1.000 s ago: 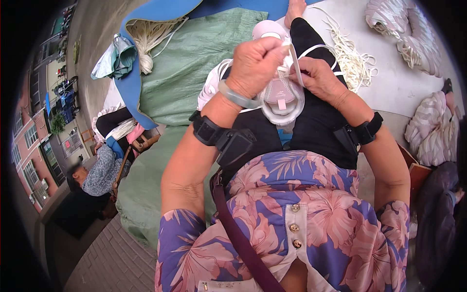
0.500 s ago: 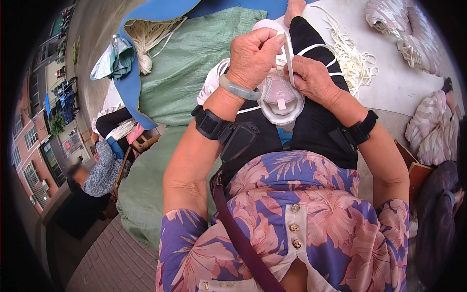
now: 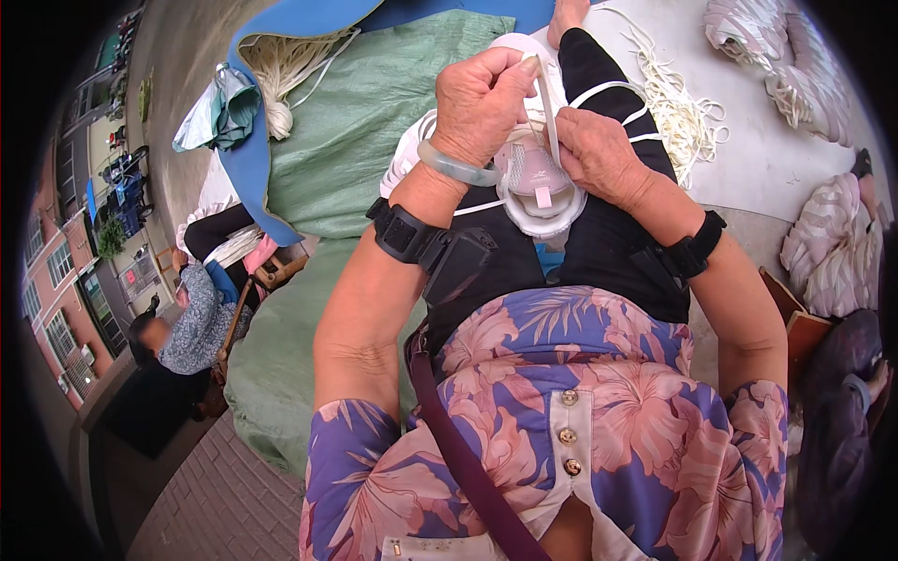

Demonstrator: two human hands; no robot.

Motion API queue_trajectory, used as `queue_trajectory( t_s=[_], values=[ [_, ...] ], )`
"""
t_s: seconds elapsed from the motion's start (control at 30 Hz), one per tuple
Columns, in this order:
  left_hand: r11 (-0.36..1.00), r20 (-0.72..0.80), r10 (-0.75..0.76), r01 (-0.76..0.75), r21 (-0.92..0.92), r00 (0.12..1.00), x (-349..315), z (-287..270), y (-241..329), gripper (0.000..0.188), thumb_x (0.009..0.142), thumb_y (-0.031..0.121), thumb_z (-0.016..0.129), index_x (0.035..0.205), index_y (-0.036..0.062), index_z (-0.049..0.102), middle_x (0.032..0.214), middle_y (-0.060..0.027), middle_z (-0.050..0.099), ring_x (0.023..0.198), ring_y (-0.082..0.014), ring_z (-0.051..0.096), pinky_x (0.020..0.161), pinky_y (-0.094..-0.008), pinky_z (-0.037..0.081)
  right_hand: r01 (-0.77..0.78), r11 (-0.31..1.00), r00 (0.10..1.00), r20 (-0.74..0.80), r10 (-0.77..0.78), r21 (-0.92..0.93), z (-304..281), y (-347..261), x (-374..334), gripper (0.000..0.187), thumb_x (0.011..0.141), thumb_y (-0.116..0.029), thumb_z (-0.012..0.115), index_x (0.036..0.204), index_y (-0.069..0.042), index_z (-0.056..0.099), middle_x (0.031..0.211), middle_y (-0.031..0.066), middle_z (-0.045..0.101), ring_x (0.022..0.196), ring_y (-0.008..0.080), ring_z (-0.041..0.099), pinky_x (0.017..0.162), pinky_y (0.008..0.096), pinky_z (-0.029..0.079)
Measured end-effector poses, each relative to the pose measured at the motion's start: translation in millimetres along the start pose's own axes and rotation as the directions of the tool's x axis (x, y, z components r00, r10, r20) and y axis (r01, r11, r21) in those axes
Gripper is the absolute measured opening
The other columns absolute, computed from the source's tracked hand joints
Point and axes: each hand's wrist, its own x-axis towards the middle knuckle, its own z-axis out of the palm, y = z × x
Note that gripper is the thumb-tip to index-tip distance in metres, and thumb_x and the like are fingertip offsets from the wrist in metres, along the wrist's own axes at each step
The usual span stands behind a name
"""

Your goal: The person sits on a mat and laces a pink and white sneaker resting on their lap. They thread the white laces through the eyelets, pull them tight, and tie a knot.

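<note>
A white and pale pink shoe (image 3: 538,182) lies on my lap, toe pointing away from me. My left hand (image 3: 482,98) pinches a flat white lace (image 3: 547,112) and holds it up above the shoe's tongue. My right hand (image 3: 599,154) rests against the shoe's right side, its fingers at the lacing area. Each wrist carries a black strap, and a pale green bangle sits on my left wrist.
A green woven sack (image 3: 346,140) spreads to my left, with a blue sheet (image 3: 248,159) and a bundle of white laces (image 3: 281,84) beyond. Loose white laces (image 3: 678,117) lie on the pale ground at right. Another person (image 3: 201,313) sits at far left. Striped pinkish bundles (image 3: 832,252) lie at right.
My left hand has pulled the white lace upward, away from the shoe. My right hand has shifted a little along the shoe's side.
</note>
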Motion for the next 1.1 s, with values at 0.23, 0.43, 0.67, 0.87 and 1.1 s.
queue_trajectory(
  t_s=[0.23, 0.43, 0.67, 0.87, 1.1],
  values=[
    [0.995, 0.041, 0.030, -0.034, 0.091, 0.999, 2.1, 4.8, -1.2, 0.014, 0.084, 0.014, 0.059, 0.086, 0.0009, 0.065, 0.070, -0.0034, 0.062, 0.051, -0.0039, 0.050, 0.048, -0.0176, 0.041, -0.116, 0.948, 0.993, 0.009, 0.119, 0.296, 15.8, 7.2, 2.4, 0.012, 0.074, -0.012, 0.054, 0.082, -0.005, 0.059, 0.078, 0.0145, 0.059, 0.076, 0.0310, 0.059, 0.067, 0.0388, 0.048],
    [0.614, 0.159, 0.441, -0.426, 0.664, 0.883, -4.5, 11.8, 1.4, 0.025, 0.070, 0.013, 0.063, 0.094, 0.0052, 0.059, 0.093, -0.0096, 0.060, 0.064, -0.0231, 0.055, 0.062, -0.0323, 0.044, -0.289, 0.936, 0.955, 0.124, 0.268, 0.203, 2.5, -2.8, -0.4, 0.015, 0.072, -0.016, 0.055, 0.082, -0.006, 0.061, 0.074, 0.0166, 0.060, 0.074, 0.0333, 0.059, 0.067, 0.0402, 0.047],
    [0.463, 0.322, 0.318, -0.443, 0.768, 0.892, -60.3, -12.1, -32.6, 0.017, 0.063, 0.013, 0.063, 0.080, 0.0087, 0.060, 0.100, -0.0073, 0.056, 0.092, -0.0272, 0.051, 0.077, -0.0388, 0.038, -0.244, 0.949, 0.969, 0.080, 0.232, 0.199, 10.5, 4.2, -1.9, 0.017, 0.074, -0.015, 0.052, 0.080, -0.003, 0.062, 0.073, 0.0185, 0.060, 0.071, 0.0347, 0.060, 0.066, 0.0423, 0.048],
    [0.345, 0.249, 0.182, -0.299, 0.890, 0.951, -67.0, -2.5, -36.0, 0.022, 0.064, 0.009, 0.058, 0.086, 0.0079, 0.060, 0.109, -0.0085, 0.053, 0.089, -0.0269, 0.051, 0.072, -0.0381, 0.040, -0.349, 0.934, 0.937, 0.052, 0.346, 0.072, 13.0, -10.3, 1.3, 0.017, 0.074, -0.013, 0.051, 0.075, 0.000, 0.062, 0.072, 0.0206, 0.061, 0.071, 0.0352, 0.061, 0.068, 0.0437, 0.048],
    [0.460, 0.124, 0.193, -0.201, 0.865, 0.973, -71.3, 2.3, -48.7, 0.026, 0.065, 0.006, 0.057, 0.091, 0.0065, 0.058, 0.110, -0.0093, 0.053, 0.089, -0.0273, 0.051, 0.073, -0.0392, 0.040, -0.405, 0.914, 0.914, -0.013, 0.405, 0.024, 22.5, -14.1, 4.8, 0.016, 0.074, -0.011, 0.050, 0.075, 0.001, 0.062, 0.077, 0.0202, 0.062, 0.074, 0.0356, 0.061, 0.071, 0.0436, 0.048]
  ],
)
